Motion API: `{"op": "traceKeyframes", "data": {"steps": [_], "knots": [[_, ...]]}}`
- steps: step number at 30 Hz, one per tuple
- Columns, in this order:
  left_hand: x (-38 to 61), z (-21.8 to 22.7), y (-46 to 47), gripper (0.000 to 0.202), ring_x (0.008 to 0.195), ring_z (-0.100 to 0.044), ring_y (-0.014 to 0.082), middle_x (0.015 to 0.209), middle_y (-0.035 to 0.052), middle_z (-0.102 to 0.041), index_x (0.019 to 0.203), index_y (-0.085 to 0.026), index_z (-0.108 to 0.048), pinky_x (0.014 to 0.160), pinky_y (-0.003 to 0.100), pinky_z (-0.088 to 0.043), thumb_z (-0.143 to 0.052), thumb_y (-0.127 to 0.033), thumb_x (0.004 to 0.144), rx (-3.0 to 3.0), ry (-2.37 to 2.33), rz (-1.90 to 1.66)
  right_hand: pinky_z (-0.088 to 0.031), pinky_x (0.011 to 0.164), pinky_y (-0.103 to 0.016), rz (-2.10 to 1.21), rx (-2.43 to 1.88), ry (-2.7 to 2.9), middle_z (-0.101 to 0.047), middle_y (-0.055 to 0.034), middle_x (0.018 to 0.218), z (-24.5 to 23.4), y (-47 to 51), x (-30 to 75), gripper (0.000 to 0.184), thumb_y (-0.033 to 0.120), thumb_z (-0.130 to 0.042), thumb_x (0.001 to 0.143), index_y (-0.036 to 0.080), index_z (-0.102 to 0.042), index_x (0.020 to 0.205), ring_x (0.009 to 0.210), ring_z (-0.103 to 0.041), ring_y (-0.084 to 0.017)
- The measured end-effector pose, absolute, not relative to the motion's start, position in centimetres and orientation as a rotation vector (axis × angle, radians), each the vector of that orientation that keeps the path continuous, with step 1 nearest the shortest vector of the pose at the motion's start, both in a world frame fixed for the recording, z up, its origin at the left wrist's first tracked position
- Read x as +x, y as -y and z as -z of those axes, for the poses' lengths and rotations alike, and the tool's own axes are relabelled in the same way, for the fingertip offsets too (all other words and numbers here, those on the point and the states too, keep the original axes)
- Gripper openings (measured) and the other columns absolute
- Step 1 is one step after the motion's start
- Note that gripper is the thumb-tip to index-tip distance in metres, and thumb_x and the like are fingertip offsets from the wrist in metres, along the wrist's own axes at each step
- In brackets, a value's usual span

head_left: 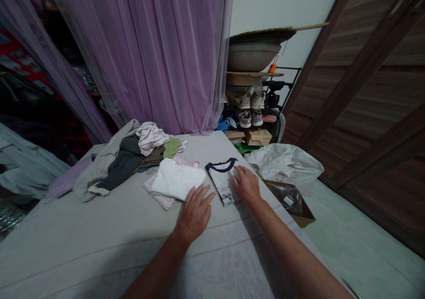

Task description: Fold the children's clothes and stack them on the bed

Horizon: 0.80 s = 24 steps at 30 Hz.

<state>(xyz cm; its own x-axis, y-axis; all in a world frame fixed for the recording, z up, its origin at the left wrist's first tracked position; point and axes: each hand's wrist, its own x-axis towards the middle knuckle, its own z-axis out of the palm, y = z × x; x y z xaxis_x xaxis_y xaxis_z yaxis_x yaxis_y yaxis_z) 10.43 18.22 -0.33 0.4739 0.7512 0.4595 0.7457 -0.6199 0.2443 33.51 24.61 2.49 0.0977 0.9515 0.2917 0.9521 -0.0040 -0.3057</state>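
My left hand (195, 212) lies flat on the bed sheet (99, 237), fingers spread, its fingertips at the edge of a folded white cloth (175, 180). That white cloth rests on a folded pink striped garment (159, 196). My right hand (246, 183) presses flat on a small folded white shirt with a dark navy collar (222, 175). Neither hand grips anything.
A heap of unfolded clothes (126, 157) lies at the bed's far left. A purple net curtain (152, 51) hangs behind. Right of the bed are a white plastic bag (285, 162), a brown packet (292, 201), a shoe rack (252, 113) and a wooden door (365, 91).
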Motion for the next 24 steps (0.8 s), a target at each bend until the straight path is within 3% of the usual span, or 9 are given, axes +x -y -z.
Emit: {"op": "traceKeyframes", "data": {"steps": [4,7,10,12,16,19,21,24], "knots": [[4.7,-1.9,-21.9,0.045,0.144,-0.030,0.0298,0.151,0.0146,-0.041,0.134,-0.017,-0.052,0.117,0.051,-0.023,-0.047,-0.027,0.090,2.331,-1.909,-1.113,-0.038,0.103,-0.032,-0.267,-1.696,1.929,-0.061,-0.0104,0.132,-2.3,-24.9,28.5,0.040,0.028,-0.048,0.091,0.018,-0.059,0.128,0.122,-0.053,-0.022],[0.9,-2.8,-24.8,0.057,0.136,-0.042,0.0322,0.144,0.0206,-0.048,0.136,-0.012,-0.047,0.110,0.047,-0.035,-0.057,-0.033,0.084,1.840,-2.187,-1.082,-0.043,0.093,-0.029,-0.475,-1.714,1.879,-0.065,-0.0090,0.125,-2.7,-26.0,25.1,0.044,0.033,-0.052,0.090,0.019,-0.057,0.131,0.112,-0.060,-0.021],[-1.3,-2.9,-26.2,0.053,0.115,-0.061,0.0279,0.125,0.0150,-0.065,0.131,-0.016,-0.052,0.095,0.037,-0.048,-0.060,-0.034,0.082,1.522,-2.125,-0.991,-0.044,0.079,-0.027,-0.583,-1.790,1.832,-0.072,-0.0062,0.102,-3.1,-26.7,23.1,0.034,0.034,-0.057,0.086,0.020,-0.066,0.115,0.093,-0.064,-0.020],[-2.0,-2.8,-26.1,0.039,0.105,-0.066,0.0254,0.113,0.0107,-0.071,0.117,-0.019,-0.061,0.090,0.033,-0.050,-0.061,-0.030,0.079,1.429,-2.059,-1.047,-0.044,0.075,-0.027,-0.550,-1.783,1.790,-0.071,-0.0054,0.090,-3.4,-26.5,22.6,0.022,0.029,-0.058,0.083,0.019,-0.071,0.097,0.085,-0.063,-0.019],[-2.8,-2.5,-24.9,0.019,0.092,-0.068,0.0230,0.091,0.0059,-0.073,0.088,-0.020,-0.066,0.084,0.031,-0.051,-0.064,-0.029,0.072,1.264,-1.904,-1.277,-0.045,0.089,-0.033,-0.428,-1.283,1.807,-0.069,-0.0093,0.100,-3.5,-23.5,21.9,0.012,0.023,-0.059,0.079,0.020,-0.068,0.087,0.099,-0.061,-0.022],[-3.4,-2.6,-22.9,0.032,0.098,-0.066,0.0240,0.101,0.0088,-0.071,0.095,-0.018,-0.065,0.083,0.033,-0.052,-0.062,-0.044,0.075,1.065,-1.785,-1.410,-0.045,0.091,-0.032,-0.657,-0.813,1.984,-0.069,-0.0086,0.110,-2.9,-19.5,20.4,0.014,0.023,-0.058,0.081,0.021,-0.067,0.092,0.104,-0.061,-0.019],[-3.6,-2.8,-21.2,0.046,0.108,-0.063,0.0259,0.119,0.0129,-0.066,0.107,-0.018,-0.062,0.081,0.035,-0.053,-0.056,-0.056,0.080,0.910,-1.676,-1.404,-0.048,0.078,-0.027,-0.907,-0.715,2.099,-0.072,-0.0050,0.094,-2.3,-17.0,18.8,0.018,0.028,-0.056,0.086,0.021,-0.069,0.096,0.085,-0.065,-0.016],[-3.7,-3.0,-18.1,0.061,0.122,-0.056,0.0285,0.143,0.0163,-0.050,0.127,-0.022,-0.052,0.083,0.038,-0.053,-0.049,-0.065,0.084,0.775,-1.542,-1.315,-0.047,0.069,-0.024,-1.067,-0.698,2.145,-0.073,-0.0038,0.085,-1.7,-14.6,16.5,0.022,0.034,-0.057,0.086,0.019,-0.071,0.095,0.075,-0.065,-0.015]]}}
